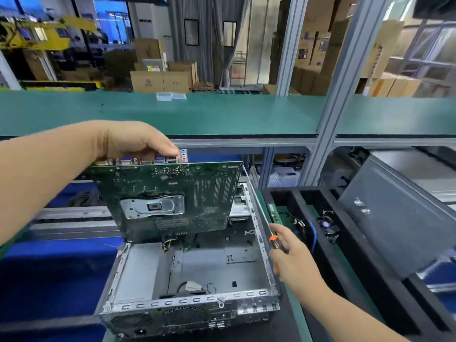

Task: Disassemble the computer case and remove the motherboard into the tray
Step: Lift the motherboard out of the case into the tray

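Note:
My left hand (134, 141) grips the green motherboard (170, 193) by its port edge and holds it upright above the open metal computer case (138, 270), solder side toward me. The case floor beneath is bare metal with a few loose cables. My right hand (292, 255) hovers over the case's right wall, curled round an orange-and-black screwdriver (275, 243). The black tray (283, 193) stands just right of the case, with a fan and cables lying in its compartments.
A dark grey case side panel (394, 218) leans at the right beyond the tray. A green shelf (197, 114) spans the bench above, with aluminium posts (328, 114). Blue matting (49, 280) covers the surface at left. Cardboard boxes fill the background.

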